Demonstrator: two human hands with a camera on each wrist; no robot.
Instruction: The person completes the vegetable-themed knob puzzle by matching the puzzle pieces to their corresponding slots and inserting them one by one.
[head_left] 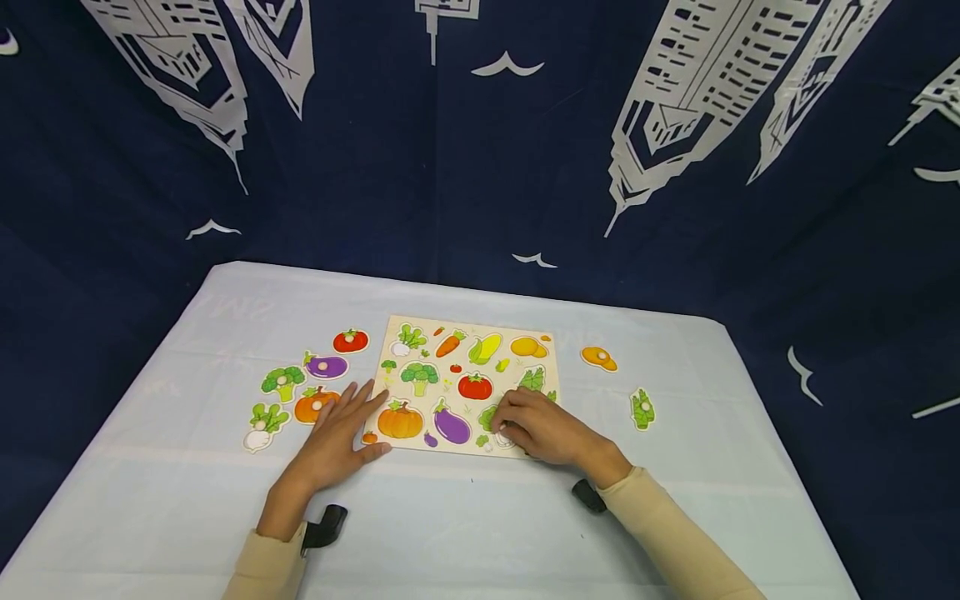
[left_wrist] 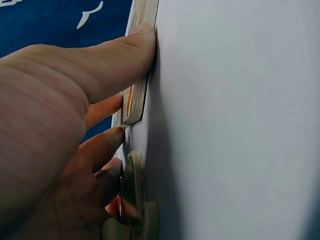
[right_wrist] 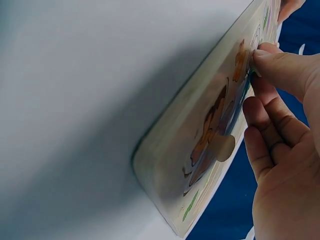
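A wooden vegetable puzzle board (head_left: 427, 329) lies flat on the table. My left hand (head_left: 341, 437) rests across its left edge with fingers spread, the thumb at the front corner and the fingertips over the pumpkin piece (head_left: 306, 408) beside the board. At the lower right of the board, my right hand (head_left: 543, 425) pinches a green-and-white cauliflower piece (head_left: 504, 439) with thumb and fingertips. Those fingers hide most of it. In the right wrist view, a round wooden knob (right_wrist: 225, 148) stands up from the board near its corner, beside the curled fingers.
Left of the board lie tomato (head_left: 350, 341), eggplant (head_left: 327, 367), broccoli (head_left: 282, 382) and turnip (head_left: 264, 427) pieces. On the right are a potato piece (head_left: 599, 358) and an asparagus piece (head_left: 642, 409). A dark blue patterned cloth (head_left: 420, 183) hangs behind the white-covered table (head_left: 450, 525).
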